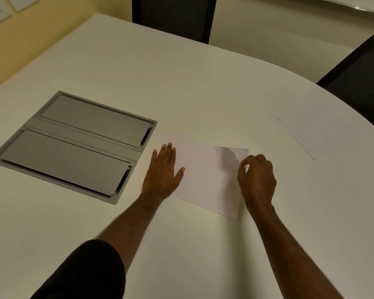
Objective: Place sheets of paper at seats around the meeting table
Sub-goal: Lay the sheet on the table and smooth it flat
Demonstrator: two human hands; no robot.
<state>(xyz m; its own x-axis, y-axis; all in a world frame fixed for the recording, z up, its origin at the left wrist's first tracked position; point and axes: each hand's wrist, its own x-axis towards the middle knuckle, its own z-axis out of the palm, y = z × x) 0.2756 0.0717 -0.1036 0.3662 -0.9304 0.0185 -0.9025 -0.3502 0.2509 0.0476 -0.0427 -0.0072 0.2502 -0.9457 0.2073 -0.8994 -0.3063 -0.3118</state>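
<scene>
White paper stack lies mid-tabletop; our left hand presses it flat, open, while our right hand pinches the top sheet's corner.

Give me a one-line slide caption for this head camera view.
Left hand pins the paper stack while right hand peels up its top sheet; another sheet lies by a chair.

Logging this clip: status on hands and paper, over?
Left hand flat on paper stack. Right hand fingers pinching top sheet's lifted corner. One sheet already placed by chair. Nothing in the way.
</scene>
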